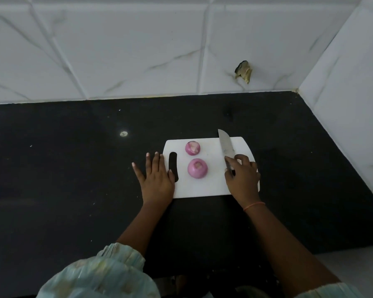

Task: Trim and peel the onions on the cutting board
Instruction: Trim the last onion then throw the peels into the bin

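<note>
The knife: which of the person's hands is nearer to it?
The right hand: it grips the knife at its handle. The left hand rests flat at the cutting board's left edge, across both onions from it.

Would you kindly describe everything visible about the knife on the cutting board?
The knife has a broad, dull grey metal blade with a pointed tip and a dark handle, mostly hidden. It lies flat near the right side of the white cutting board, tip pointing away and just past the far edge. The right hand covers the handle, forefinger along the blade's base. It touches neither onion.
</note>
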A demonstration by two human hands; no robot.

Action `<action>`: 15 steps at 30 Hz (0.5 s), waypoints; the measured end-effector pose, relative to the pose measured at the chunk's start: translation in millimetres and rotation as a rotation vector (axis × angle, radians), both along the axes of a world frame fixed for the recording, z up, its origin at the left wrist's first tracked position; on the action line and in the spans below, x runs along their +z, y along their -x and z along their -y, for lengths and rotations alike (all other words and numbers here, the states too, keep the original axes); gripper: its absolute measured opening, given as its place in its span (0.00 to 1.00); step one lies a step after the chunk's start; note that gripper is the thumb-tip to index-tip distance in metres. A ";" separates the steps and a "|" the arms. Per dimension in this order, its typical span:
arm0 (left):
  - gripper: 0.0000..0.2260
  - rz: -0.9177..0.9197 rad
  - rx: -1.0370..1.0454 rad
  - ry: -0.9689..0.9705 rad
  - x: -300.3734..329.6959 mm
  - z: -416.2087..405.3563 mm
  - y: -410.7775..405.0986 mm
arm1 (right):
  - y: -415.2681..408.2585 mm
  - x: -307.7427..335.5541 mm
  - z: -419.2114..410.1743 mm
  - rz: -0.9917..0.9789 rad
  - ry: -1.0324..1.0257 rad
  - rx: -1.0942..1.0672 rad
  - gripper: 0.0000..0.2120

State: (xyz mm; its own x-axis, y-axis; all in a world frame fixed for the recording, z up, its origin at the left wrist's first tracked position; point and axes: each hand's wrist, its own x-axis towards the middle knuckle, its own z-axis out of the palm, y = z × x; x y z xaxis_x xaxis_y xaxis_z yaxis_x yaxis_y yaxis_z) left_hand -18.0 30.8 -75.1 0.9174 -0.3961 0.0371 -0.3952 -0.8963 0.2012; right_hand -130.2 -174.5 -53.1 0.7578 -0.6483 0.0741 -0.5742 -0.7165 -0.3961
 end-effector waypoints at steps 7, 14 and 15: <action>0.26 -0.036 0.023 -0.007 5.5 9.6 1.1 | -1.5 3.5 9.3 -0.009 -0.013 0.004 0.18; 0.23 -0.076 0.008 0.091 15.2 11.1 -4.9 | -5.8 15.2 -2.4 0.098 0.002 -0.055 0.16; 0.22 -0.073 -0.005 0.102 18.4 12.8 -7.6 | -9.4 19.1 -6.8 0.135 0.004 -0.043 0.15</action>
